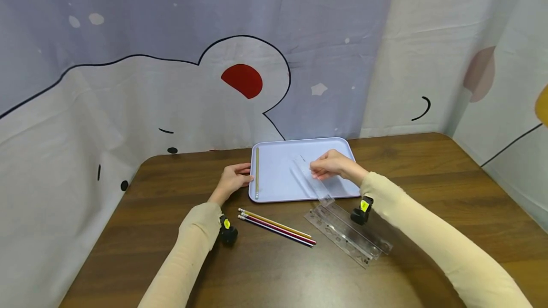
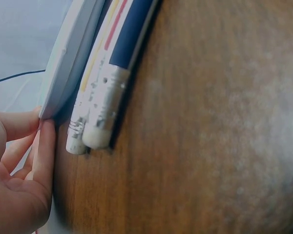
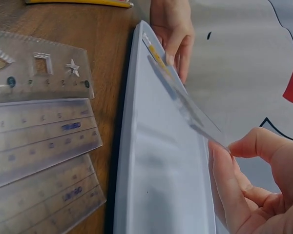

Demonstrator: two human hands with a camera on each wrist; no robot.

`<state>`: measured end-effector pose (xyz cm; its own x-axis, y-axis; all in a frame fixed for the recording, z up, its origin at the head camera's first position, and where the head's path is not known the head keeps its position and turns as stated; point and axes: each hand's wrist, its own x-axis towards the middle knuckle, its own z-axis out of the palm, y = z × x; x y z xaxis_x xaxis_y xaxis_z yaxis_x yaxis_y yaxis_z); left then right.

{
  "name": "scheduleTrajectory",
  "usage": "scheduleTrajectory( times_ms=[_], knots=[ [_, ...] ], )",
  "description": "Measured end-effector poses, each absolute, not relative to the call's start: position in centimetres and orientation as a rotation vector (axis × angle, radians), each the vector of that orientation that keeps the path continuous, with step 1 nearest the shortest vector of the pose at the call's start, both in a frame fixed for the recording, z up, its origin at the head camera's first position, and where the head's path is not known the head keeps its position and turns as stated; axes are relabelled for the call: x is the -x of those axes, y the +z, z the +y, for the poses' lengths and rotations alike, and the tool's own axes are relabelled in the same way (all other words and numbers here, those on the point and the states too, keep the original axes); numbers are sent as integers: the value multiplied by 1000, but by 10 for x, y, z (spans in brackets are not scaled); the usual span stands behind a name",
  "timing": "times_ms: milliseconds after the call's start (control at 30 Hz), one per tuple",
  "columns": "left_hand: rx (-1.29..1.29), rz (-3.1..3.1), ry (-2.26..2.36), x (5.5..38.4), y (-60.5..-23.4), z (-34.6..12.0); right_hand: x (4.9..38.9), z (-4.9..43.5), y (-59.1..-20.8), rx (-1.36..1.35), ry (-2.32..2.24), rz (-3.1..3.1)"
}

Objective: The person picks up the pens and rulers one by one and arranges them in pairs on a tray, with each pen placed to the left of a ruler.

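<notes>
Brown wooden table (image 1: 428, 170) bore a lilac tray (image 1: 278, 179). Over that tray the right hand (image 1: 331, 164) pinched a clear ruler (image 1: 310, 179), while the left hand (image 1: 233, 179), fingers relaxed, touched the tray's left rim, beside a yellow pencil (image 1: 257, 172) lying inside.

Both hands reach forward — left (image 1: 233, 178) fingers relaxed, right (image 1: 331, 164) fingertips pinched.

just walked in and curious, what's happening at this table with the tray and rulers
A person's right hand pinches a clear ruler and holds it over a pale blue tray on the wooden table. The left hand rests against the tray's left edge. One pencil already lies in the tray. Three more pencils and other clear rulers lie on the table in front of it.
</notes>
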<state>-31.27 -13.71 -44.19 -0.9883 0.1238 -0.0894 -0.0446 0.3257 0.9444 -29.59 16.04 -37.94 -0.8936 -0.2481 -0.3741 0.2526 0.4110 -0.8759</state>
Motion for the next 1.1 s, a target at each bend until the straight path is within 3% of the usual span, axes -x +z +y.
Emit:
scheduleTrajectory(
  times_ms=[1100],
  knots=[
    [-59, 2419, 1752, 312, -440, -135, 318, 116, -378, -12, -1523, 2177]
  ],
)
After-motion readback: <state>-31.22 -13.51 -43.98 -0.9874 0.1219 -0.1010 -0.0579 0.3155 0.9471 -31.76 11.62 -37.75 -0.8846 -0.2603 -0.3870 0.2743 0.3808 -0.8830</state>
